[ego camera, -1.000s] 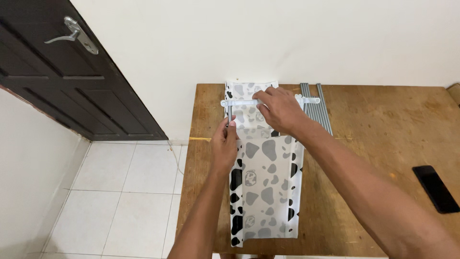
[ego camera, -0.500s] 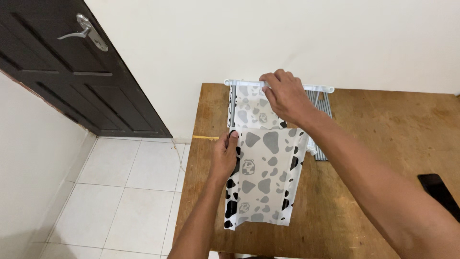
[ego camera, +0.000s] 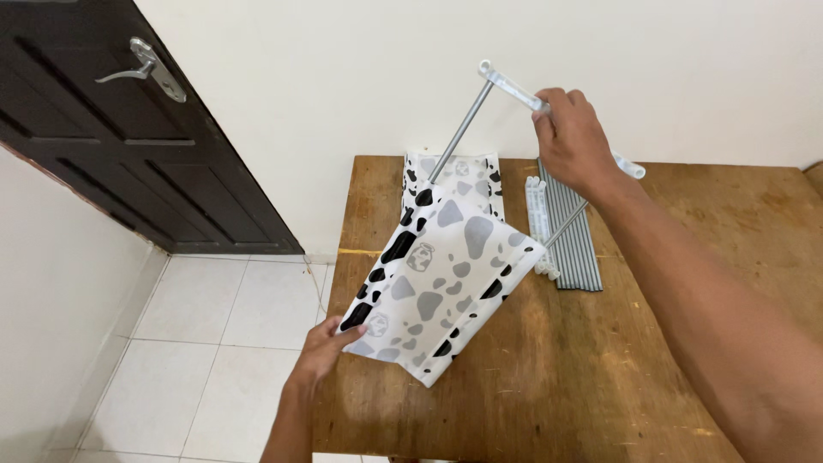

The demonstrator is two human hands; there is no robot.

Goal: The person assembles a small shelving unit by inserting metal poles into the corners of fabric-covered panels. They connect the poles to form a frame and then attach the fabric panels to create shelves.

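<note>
Now your right hand point(ego camera: 570, 137) is clenching the white crossbar point(ego camera: 514, 88) at one o'clock, lifting the cow-print fabric shelf point(ego camera: 441, 287) off the wooden table point(ego camera: 583, 377), while your left hand point(ego camera: 326, 347) is pinching its seven-o'clock corner.

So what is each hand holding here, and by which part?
The right hand grips the white connector bar joining two metal rods, lifted above the table. The left hand holds the cow-print fabric by its lower corner.

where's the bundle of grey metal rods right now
In the head view, the bundle of grey metal rods lies on the wooden table, right of the cow-print fabric panel, below the raised right hand.
</note>
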